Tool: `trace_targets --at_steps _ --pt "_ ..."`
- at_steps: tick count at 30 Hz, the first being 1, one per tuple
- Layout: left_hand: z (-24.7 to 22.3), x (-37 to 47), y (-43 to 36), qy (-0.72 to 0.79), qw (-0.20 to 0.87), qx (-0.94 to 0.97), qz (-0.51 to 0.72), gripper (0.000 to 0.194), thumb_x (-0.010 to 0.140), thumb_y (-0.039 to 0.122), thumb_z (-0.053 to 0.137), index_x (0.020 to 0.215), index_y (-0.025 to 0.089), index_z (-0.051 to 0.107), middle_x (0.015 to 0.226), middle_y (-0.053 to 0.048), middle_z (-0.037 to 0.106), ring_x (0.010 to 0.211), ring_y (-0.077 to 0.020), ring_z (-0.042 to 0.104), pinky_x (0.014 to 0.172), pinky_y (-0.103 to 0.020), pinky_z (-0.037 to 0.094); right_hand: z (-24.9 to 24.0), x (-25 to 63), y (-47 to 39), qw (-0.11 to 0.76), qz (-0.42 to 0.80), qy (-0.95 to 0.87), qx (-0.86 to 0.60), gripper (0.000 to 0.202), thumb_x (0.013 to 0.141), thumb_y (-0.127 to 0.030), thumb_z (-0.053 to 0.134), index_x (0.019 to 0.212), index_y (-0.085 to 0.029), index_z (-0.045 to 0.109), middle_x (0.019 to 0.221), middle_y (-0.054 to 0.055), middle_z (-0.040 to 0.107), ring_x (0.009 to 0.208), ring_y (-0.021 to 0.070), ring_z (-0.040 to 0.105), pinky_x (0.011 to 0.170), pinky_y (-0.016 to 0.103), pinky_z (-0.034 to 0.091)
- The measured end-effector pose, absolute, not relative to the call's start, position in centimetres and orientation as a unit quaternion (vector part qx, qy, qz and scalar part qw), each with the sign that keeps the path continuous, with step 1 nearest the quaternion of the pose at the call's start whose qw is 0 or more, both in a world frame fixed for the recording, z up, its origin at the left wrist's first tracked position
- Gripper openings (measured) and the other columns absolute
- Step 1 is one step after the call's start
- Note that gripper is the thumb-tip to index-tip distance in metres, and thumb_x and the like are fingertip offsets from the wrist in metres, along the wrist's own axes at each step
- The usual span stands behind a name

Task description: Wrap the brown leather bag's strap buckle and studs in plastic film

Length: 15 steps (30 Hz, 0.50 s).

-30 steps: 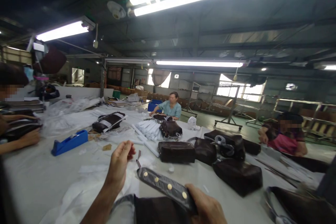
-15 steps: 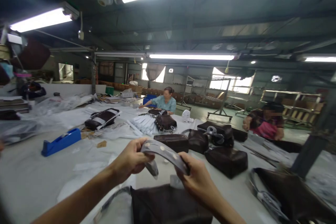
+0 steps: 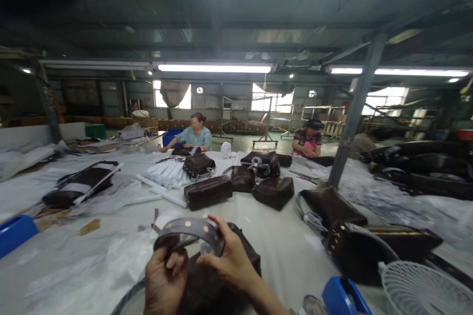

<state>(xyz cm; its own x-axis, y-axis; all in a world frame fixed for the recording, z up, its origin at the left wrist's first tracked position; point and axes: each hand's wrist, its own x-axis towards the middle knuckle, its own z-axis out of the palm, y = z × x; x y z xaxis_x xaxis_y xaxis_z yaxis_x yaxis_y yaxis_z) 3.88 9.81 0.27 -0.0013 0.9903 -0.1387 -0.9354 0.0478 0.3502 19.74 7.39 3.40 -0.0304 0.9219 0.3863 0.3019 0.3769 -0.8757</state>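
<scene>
Around studded strap (image 3: 188, 229) | brown bags (image 3: 208, 192) | fan (image 3: 424, 288), probably

The studded strap (image 3: 188, 229) looks like smooth grey leather set with pale, shiny metal studs. Beneath it the brown bag (image 3: 218, 280) has a soft, slightly glossy leather look. The counter (image 3: 281, 241) wears a smooth white sheet; crinkled clear plastic film (image 3: 111, 256) lies glossy on it.

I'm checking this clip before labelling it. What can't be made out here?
- Head view: dark bag under the studded strap is mostly covered by left hand and right hand.
- White fan: cut by the bottom edge.
- Blue dispenser: cut by the left edge.
</scene>
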Motion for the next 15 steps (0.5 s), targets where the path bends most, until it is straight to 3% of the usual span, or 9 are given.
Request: trace_targets --at_steps 1,3,6,11,15 --pt "0.2 2.9 9.8 0.185 0.694 0.073 0.692 0.013 0.086 0.007 0.051 0.078 0.014 0.058 0.060 0.004 0.059 0.031 0.0011 0.033 0.033 -0.008 0.031 2.6 21.1 7.8 0.495 0.274 -0.659 -0.495 0.079 0.060 -0.031 0.083 0.131 -0.024 0.049 0.109 0.003 0.065 0.099 0.0221 0.061 0.091 0.034 0.046" --pt "0.2 0.8 9.8 0.200 0.678 0.065 0.704 0.015 0.087 0.004 0.046 0.082 0.013 0.058 0.072 0.001 0.065 0.030 0.0028 0.033 0.033 -0.007 0.033 0.7 23.7 9.0 0.454 0.245 -0.660 -0.546 0.060 0.074 -0.035 0.072 0.129 -0.022 0.051 0.104 0.005 0.066 0.095 0.0207 0.062 0.088 0.034 0.047" --pt "0.3 -1.4 9.5 0.185 0.685 0.059 0.702 0.018 0.091 0.007 0.043 0.078 0.013 0.054 0.067 0.004 0.060 0.029 0.0032 0.034 0.035 -0.007 0.037 -2.5 26.1 10.5 0.364 0.200 -0.680 -0.605 0.036 0.087 -0.037 0.056 0.118 -0.019 0.059 0.101 0.007 0.068 0.091 0.0200 0.063 0.082 0.032 0.049" --pt "0.4 -2.4 9.3 0.199 0.698 0.026 0.687 0.026 0.097 0.009 0.035 0.077 0.013 0.052 0.061 0.008 0.054 0.027 0.0029 0.034 0.043 -0.008 0.048 -6.2 25.9 11.6 0.265 0.170 -0.722 -0.616 0.023 0.083 -0.031 0.061 0.103 -0.019 0.067 0.104 0.008 0.068 0.099 0.0236 0.062 0.088 0.034 0.046" --pt "-0.7 -2.8 9.4 0.273 0.708 0.016 0.651 0.020 0.095 0.015 0.042 0.080 0.013 0.055 0.057 0.008 0.052 0.025 0.0018 0.030 0.037 -0.009 0.045 -7.5 25.4 12.8 0.180 0.161 -0.740 -0.627 0.022 0.085 -0.036 0.064 0.093 -0.016 0.069 0.100 0.009 0.067 0.097 0.0256 0.062 0.088 0.041 0.048"
